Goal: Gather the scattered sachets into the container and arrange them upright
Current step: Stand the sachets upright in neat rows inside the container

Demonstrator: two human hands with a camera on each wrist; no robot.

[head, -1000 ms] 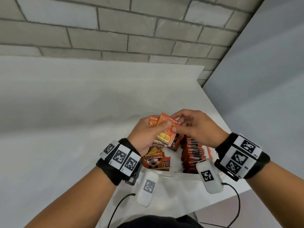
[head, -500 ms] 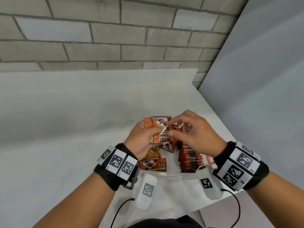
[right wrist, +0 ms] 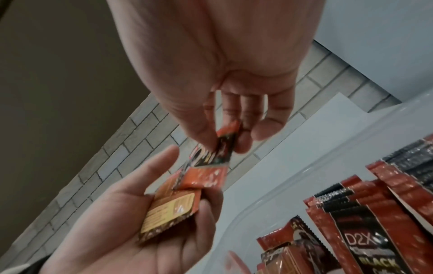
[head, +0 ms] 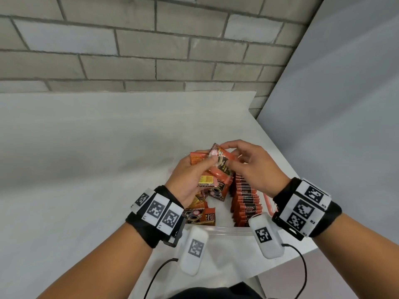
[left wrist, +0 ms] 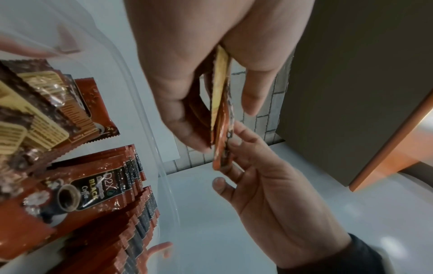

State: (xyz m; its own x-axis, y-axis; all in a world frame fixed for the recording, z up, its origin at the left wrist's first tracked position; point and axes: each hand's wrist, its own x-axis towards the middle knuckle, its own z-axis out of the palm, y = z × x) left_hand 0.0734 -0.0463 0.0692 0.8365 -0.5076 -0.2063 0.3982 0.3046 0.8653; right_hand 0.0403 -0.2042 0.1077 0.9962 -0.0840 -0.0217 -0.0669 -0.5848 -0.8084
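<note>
While the left hand point(head: 190, 175) clamps a small stack of orange foil sachets point(head: 207, 180) above the clear plastic container point(head: 226, 229), right hand point(head: 257, 167) pinches the top sachet point(head: 222, 162); square edges before slotting beside upright row point(head: 246, 203)

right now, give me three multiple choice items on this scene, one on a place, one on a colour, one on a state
1. Where does the upright row of red-and-black coffee sachets stand?
A. right side of the clear plastic container
B. on the brick wall
C. on the floor

2. What colour is the table top?
A. green
B. white
C. black

3. What is the right hand doing?
A. lying flat on the table
B. pinching an orange foil sachet that the left hand also holds
C. hanging idle

A: the head view shows the row along the right wall.
B: the surface is plain white.
B: its fingers close on the sachet.
</note>
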